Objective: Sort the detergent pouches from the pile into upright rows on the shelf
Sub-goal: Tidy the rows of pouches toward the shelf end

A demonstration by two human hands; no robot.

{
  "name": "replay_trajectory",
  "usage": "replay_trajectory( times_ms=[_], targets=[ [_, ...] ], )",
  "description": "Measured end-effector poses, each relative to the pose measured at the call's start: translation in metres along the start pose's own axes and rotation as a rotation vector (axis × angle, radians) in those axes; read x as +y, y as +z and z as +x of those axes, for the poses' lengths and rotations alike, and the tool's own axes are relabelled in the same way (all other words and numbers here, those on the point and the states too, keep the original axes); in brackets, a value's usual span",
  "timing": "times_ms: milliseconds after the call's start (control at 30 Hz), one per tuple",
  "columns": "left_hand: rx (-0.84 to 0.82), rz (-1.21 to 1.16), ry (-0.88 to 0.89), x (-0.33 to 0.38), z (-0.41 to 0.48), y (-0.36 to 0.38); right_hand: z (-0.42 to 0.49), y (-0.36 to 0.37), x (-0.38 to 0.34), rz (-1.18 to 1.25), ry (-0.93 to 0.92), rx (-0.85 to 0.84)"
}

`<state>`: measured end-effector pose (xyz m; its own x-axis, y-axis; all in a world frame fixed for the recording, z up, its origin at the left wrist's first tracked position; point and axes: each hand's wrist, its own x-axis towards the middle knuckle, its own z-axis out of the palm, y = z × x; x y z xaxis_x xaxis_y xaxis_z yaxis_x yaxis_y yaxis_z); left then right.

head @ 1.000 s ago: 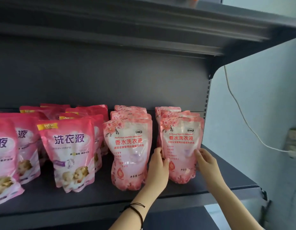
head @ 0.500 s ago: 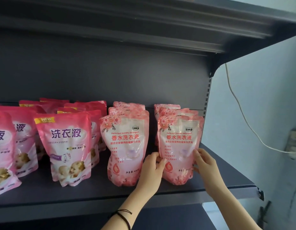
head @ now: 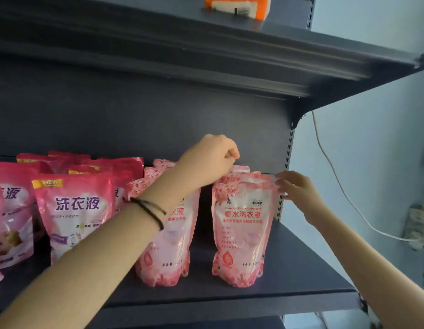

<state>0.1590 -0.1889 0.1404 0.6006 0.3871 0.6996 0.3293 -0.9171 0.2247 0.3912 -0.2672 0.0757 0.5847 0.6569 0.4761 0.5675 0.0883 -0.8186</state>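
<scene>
Square the tops gently
The right hand [head: 299, 193], fingers straight, steadies the front pouch [head: 242, 229]; the left hand [head: 211, 160] curls behind, grip unclear.

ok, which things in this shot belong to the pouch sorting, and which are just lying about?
Job: floral pouches, darker pink pouches, shelf, left hand, right hand.
Lying about: orange pack up top, white cable, wall socket.
</scene>
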Motion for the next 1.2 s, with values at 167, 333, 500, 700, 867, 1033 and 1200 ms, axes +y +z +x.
replay_trajectory(
  times_ms=[167, 333, 500, 700, 867, 1033, 1200],
  targets=[
    [-0.354, 0.122, -0.052, -0.032, 0.079, 0.029, 0.059, 0.001, -0.006, -0.430, -0.073, -0.074],
    [-0.454, 0.162, -0.134, -0.064, 0.092, 0.067, 0.074, 0.010, -0.004, -0.581, -0.106, -0.159],
    [-0.490, 0.164, -0.139, -0.066, 0.096, 0.067, 0.069, 0.009, -0.013, -0.663, -0.245, -0.212],
    [-0.505, 0.151, -0.149, -0.075, 0.095, 0.055, 0.069, 0.015, -0.013, -0.625, -0.291, -0.228],
    [-0.547, 0.062, -0.212, -0.083, 0.087, 0.047, 0.069, 0.023, -0.013, -0.605, -0.334, -0.251],
    [-0.551, -0.023, -0.308, -0.080, 0.091, 0.036, 0.085, 0.010, -0.020, -0.424, -0.100, -0.310],
    [-0.526, 0.182, -0.138, -0.076, 0.103, 0.046, 0.101, 0.003, -0.006, -0.738, -0.243, -0.307]
  ],
)
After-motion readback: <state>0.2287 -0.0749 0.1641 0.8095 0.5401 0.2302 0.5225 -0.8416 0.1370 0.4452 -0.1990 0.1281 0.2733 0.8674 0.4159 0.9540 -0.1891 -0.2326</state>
